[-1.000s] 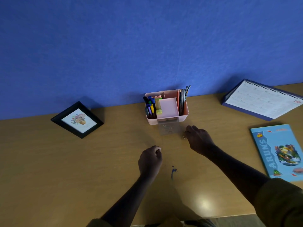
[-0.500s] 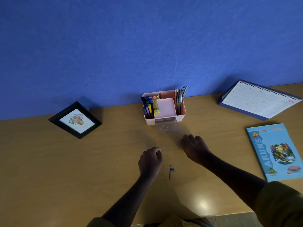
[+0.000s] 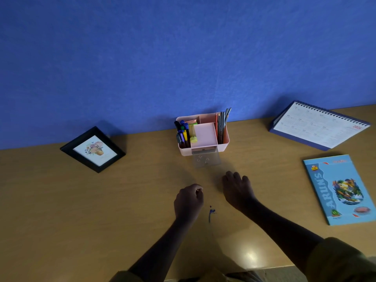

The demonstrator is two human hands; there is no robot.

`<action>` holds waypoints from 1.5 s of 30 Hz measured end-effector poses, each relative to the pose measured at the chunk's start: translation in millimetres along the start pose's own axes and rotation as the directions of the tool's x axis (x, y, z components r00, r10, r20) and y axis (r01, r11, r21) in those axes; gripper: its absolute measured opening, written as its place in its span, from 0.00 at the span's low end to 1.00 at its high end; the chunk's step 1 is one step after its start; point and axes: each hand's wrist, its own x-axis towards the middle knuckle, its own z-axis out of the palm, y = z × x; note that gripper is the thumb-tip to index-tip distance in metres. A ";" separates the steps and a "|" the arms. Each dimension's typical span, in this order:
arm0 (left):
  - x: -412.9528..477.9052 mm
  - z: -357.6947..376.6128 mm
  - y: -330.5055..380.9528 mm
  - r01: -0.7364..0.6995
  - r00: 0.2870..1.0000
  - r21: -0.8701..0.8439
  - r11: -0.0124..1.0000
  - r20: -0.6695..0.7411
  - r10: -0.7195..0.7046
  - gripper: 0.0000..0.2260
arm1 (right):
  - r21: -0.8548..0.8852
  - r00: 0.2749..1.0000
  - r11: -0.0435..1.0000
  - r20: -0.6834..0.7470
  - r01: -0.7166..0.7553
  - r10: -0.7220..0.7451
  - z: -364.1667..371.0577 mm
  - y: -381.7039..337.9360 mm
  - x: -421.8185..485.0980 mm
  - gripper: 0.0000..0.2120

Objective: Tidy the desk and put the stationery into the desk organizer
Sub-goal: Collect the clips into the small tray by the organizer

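Lying between my wrists, the small blue item [image 3: 211,213] runs lengthwise away from me toward the desk organizer [image 3: 203,135], slightly nearer my left hand [image 3: 189,200]. That hand is curled, and I cannot tell whether it holds anything. My right hand [image 3: 237,188] is palm-down over the tabletop [image 3: 81,200], fingers relaxed.

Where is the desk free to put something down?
Bare: between the picture frame and the organizer, and between it and the calendar. Crowded: before the organizer, with its open drawer, left hand, right hand, a small blue item.
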 end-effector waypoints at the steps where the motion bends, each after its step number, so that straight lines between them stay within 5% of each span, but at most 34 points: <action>1: 0.6 0.3 -0.1 0.000 1.000 -0.007 1.000 0.002 0.000 0.11 | 0.034 0.999 0.999 0.015 -0.039 0.039 -0.7 -1.7 -1.8 0.09; 7: 1.6 -0.2 -1.0 -0.034 0.999 -0.035 0.999 0.003 0.034 0.11 | 0.307 0.982 0.934 0.108 -0.180 0.154 -9.9 -14.1 -9.4 0.07; 14: 5.9 -2.5 -6.1 -0.048 0.999 -0.059 0.997 -0.008 0.047 0.11 | 0.561 0.975 0.827 -0.158 -0.042 0.156 -53.3 -3.6 4.9 0.03; 23: 9.5 -6.8 -3.5 -0.019 1.000 -0.071 0.997 -0.020 0.018 0.10 | 0.421 0.944 0.907 -0.312 0.036 0.107 -91.5 1.0 80.7 0.04; 31: 11.1 -13.1 -2.6 -0.011 1.000 -0.078 0.997 -0.021 0.009 0.10 | 0.144 0.981 0.988 -0.193 0.058 -0.029 -77.5 -11.0 110.1 0.13; 39: 16.7 -13.9 -4.3 0.071 0.996 -0.222 0.973 0.076 -0.055 0.09 | 0.079 0.990 0.995 -0.135 0.062 -0.051 -70.2 -9.5 111.0 0.11; 41: 18.4 -16.6 0.1 0.269 0.960 -0.462 0.845 0.203 -0.194 0.09 | 0.103 0.989 0.993 -0.143 0.050 -0.035 -72.7 -7.5 107.5 0.09; 43: 21.3 -21.4 3.9 0.523 0.853 -0.692 0.499 0.417 -0.315 0.09 | 0.227 0.980 0.974 -0.191 -0.004 0.048 -74.7 -5.3 101.7 0.09; 45: 25.7 -25.1 4.4 0.617 0.769 -0.772 0.155 0.548 -0.329 0.13 | 0.483 0.944 0.872 -0.246 -0.076 0.219 -80.6 -5.0 89.6 0.08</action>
